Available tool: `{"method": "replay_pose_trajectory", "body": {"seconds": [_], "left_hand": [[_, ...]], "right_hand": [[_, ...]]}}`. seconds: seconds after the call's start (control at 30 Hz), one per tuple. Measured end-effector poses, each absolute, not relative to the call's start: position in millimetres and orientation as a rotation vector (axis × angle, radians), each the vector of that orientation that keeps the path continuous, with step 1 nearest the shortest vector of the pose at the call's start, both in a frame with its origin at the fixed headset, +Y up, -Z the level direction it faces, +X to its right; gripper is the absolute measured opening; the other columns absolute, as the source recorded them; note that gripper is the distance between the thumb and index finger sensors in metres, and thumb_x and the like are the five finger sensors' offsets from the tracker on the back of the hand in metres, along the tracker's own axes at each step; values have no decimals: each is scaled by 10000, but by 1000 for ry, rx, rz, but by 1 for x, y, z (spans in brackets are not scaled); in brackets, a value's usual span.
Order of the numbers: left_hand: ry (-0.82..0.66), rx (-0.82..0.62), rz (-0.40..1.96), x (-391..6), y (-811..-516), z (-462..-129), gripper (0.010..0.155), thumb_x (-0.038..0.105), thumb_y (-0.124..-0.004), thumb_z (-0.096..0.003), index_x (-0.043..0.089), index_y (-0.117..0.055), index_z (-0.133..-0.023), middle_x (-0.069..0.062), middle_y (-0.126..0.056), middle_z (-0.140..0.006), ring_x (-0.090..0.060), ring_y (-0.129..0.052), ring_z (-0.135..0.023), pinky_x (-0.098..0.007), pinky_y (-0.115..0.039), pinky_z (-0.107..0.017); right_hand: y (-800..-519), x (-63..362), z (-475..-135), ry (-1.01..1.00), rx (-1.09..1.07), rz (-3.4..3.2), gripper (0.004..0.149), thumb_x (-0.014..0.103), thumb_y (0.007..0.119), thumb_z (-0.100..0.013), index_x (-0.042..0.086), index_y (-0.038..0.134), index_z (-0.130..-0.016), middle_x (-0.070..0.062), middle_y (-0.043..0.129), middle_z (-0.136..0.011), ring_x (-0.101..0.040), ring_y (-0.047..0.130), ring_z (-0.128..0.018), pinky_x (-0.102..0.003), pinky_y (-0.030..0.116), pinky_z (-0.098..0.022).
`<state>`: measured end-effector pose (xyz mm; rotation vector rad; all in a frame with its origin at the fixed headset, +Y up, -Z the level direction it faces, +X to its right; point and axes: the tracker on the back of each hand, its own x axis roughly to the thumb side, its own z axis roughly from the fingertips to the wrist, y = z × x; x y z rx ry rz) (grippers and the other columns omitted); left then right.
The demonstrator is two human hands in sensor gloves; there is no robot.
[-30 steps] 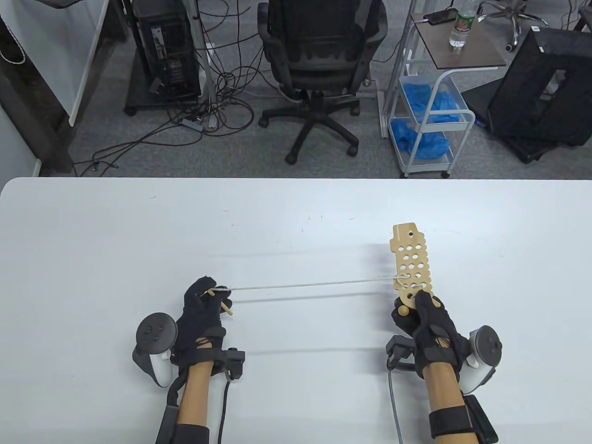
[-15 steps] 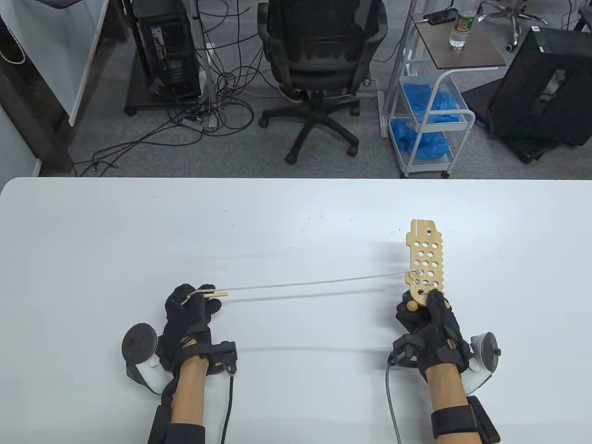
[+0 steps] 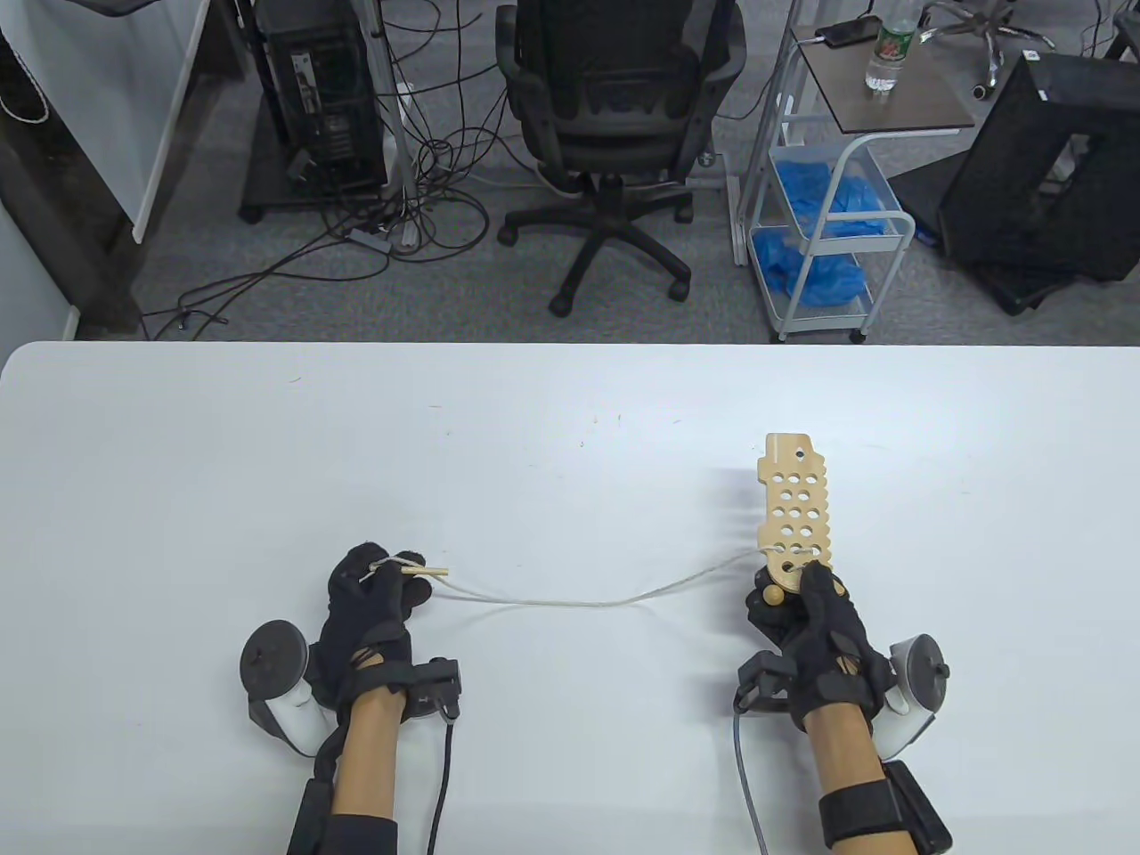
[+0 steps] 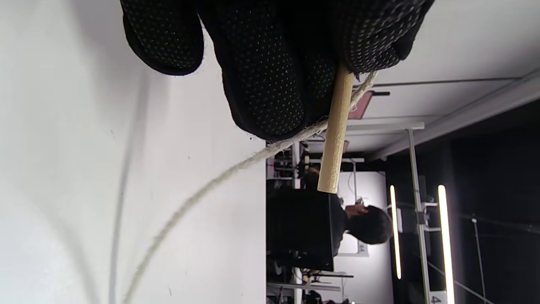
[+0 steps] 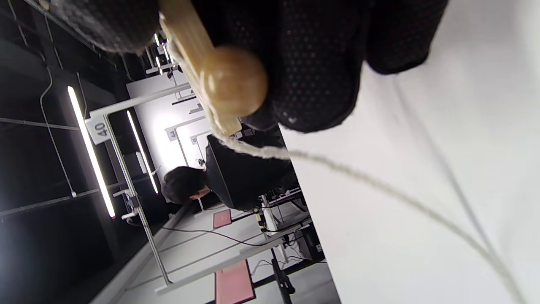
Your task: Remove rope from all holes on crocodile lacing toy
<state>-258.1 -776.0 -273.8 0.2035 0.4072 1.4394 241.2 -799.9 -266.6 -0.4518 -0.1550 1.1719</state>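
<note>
The wooden crocodile lacing board (image 3: 794,508) with several holes is held up off the white table (image 3: 552,419) by my right hand (image 3: 806,614), which grips its lower end beside a round wooden bead (image 3: 777,595); the bead also shows in the right wrist view (image 5: 234,80). A white rope (image 3: 588,598) runs slack from the board's lowest holes leftwards to my left hand (image 3: 383,588). My left hand pinches the rope's wooden needle (image 3: 426,570), seen close in the left wrist view (image 4: 335,131) with the rope (image 4: 202,190) trailing from the fingers.
Beyond the table's far edge stand an office chair (image 3: 614,134), a white cart with blue bags (image 3: 824,232), and a computer tower with cables (image 3: 321,98). Glove cables hang off my wrists at the near edge.
The rope was taut between my hands and now sags onto the table. The board has moved slightly left and lower; my left hand has moved slightly right.
</note>
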Motion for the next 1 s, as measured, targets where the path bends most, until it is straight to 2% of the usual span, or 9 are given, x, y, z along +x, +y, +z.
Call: {"method": "replay_pose_trajectory", "body": {"seconds": [0.3, 0.53, 0.73, 1.0], "left_hand": [[327, 237, 1338, -248, -765, -275, 472, 425, -829, -473, 406, -740, -935, 102, -1021, -767, -76, -1040, -608, -499, -776, -649], [147, 208, 1264, -217, -749, -279, 445, 436, -851, -451, 390, -801, -890, 83, -1023, -741, -99, -1029, -613, -527, -763, -645], [-40, 231, 1036, -176, -729, -274, 421, 454, -865, -431, 379, -852, -845, 76, -1023, -668, -95, -1016, -546, -526, -772, -633], [-177, 277, 871, -144, -721, -262, 410, 417, -848, -448, 377, -845, -856, 67, -1019, -711, -110, -1015, -591, -537, -767, -635]], "right_hand": [[-791, 205, -264, -90, -384, 1340, 523, 394, 796, -425, 25, 782, -796, -227, 949, -647, -363, 982, -449, -626, 730, -493], [-787, 179, -260, -36, -315, 1390, 524, 392, 796, -422, 18, 787, -789, -233, 952, -637, -367, 981, -440, -628, 730, -487], [-785, 162, -257, -9, -253, 1457, 524, 390, 800, -418, 12, 797, -780, -235, 957, -626, -371, 983, -429, -630, 732, -479], [-785, 153, -256, 19, -218, 1518, 519, 384, 805, -414, 10, 807, -773, -243, 964, -614, -376, 985, -419, -635, 733, -472]]}}
